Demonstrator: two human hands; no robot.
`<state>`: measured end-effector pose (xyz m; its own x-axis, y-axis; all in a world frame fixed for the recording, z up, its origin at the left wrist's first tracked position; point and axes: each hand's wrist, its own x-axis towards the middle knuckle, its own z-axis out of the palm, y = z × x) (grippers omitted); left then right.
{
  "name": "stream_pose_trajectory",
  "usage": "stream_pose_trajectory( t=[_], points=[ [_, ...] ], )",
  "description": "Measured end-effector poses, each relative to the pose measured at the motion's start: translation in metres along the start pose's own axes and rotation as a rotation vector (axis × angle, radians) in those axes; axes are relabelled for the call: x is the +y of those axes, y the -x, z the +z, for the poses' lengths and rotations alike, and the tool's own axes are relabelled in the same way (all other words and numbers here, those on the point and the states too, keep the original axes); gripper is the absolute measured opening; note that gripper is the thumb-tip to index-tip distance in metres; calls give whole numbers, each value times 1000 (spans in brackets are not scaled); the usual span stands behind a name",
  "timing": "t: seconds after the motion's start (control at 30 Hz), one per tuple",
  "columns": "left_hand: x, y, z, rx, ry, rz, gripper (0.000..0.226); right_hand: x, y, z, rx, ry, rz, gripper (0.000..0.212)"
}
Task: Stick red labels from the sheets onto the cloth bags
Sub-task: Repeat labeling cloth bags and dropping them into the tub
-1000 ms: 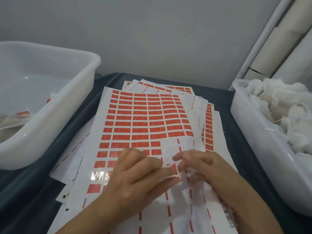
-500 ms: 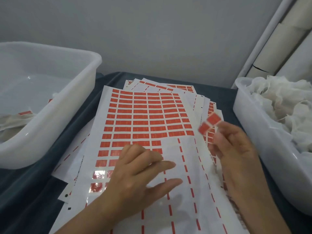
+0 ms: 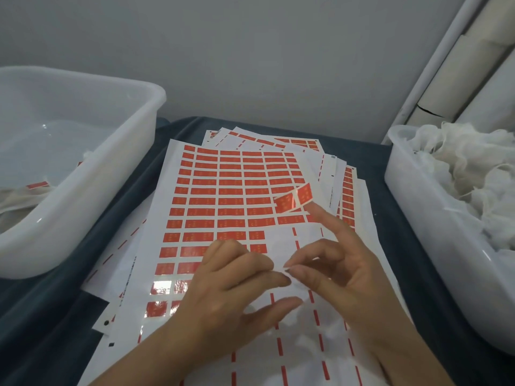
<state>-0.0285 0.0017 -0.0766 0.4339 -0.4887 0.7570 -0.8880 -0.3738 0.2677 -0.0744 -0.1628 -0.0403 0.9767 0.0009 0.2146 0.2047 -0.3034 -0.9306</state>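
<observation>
Two white tubs (image 3: 69,174) flank label sheets (image 3: 231,190) on dark cloth (image 3: 133,190); fingers (image 3: 278,280) pinch a white bag (image 3: 295,288).

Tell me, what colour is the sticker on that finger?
Red sticker, clearest in the head view.

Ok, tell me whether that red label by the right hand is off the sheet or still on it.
Off. The red label hangs from the right hand's raised fingertip, lifted above the sheet.

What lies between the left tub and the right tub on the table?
In the head view, a fanned stack of label sheets on dark cloth, with both hands over it.
</observation>
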Motion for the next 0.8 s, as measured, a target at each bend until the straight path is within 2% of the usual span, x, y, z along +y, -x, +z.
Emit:
stream_pose_trajectory(
  t=[0.07,0.17,0.3,0.43,0.53,0.63,0.7,0.8],
  points=[
    [1,-2,-3,-30,93,-118,20,-1,0,-2,91,-23,-11,53],
    [3,-9,-8,-71,306,-434,14,0,-1,-4,182,-19,-5,54],
    [0,-15,-8,-165,447,-561,8,4,-3,-6,226,17,31,54],
    [-4,-18,-8,-93,614,-761,14,7,-5,-4,242,58,97,54],
    [-8,-17,-9,-96,622,-810,13,2,-5,-9,274,24,164,49],
    [-7,-16,-8,-134,624,-793,10,-4,-2,-9,85,-186,197,33],
    [-5,-14,-6,-158,592,-751,26,-5,-3,-1,-18,-191,225,22],
    [-5,-13,-6,-157,544,-730,33,1,-5,6,4,-192,251,14]
  ],
)
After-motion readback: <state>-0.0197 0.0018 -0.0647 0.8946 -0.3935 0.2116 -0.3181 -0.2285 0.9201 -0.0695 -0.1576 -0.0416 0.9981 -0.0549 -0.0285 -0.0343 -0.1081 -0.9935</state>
